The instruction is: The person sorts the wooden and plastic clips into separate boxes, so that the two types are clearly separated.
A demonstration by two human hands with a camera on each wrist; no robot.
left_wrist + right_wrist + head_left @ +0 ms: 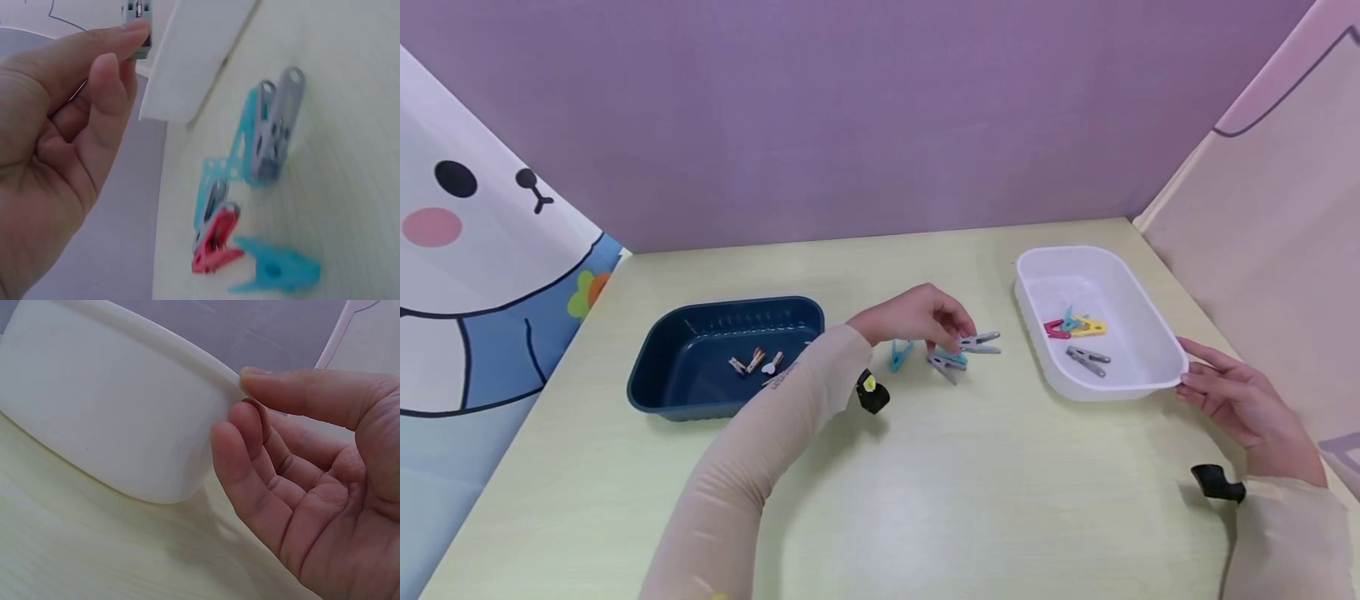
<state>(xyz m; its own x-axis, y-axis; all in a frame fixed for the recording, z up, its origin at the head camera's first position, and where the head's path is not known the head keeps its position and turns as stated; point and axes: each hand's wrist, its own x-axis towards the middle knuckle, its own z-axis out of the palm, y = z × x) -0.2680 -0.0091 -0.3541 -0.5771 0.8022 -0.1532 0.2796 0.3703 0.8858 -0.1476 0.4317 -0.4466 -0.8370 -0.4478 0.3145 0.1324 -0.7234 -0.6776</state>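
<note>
My left hand (pixel 917 318) pinches a grey clothespin (pixel 982 342) between thumb and fingertips, left of the white tub (pixel 1131 333). Beneath it on the table lie several loose clothespins: a blue one (pixel 901 356), a grey one (pixel 943 367) partly over another blue one, and a red one (pixel 215 244) that shows in the left wrist view. Over at the tub's near right corner, my right hand (pixel 1251 404) holds the rim, thumb on top and fingertips against the outer wall (pixel 112 406). Inside the tub are red, blue, yellow (pixel 1090 326) and grey (pixel 1087 361) clothespins.
A dark blue tub (pixel 658 367) stands on the left with several small wooden clothespins (pixel 755 361) in it, partly covered by my left sleeve (pixel 790 417). A purple cloth wall (pixel 880 125) rises behind the table, and printed cloth hangs at both sides.
</note>
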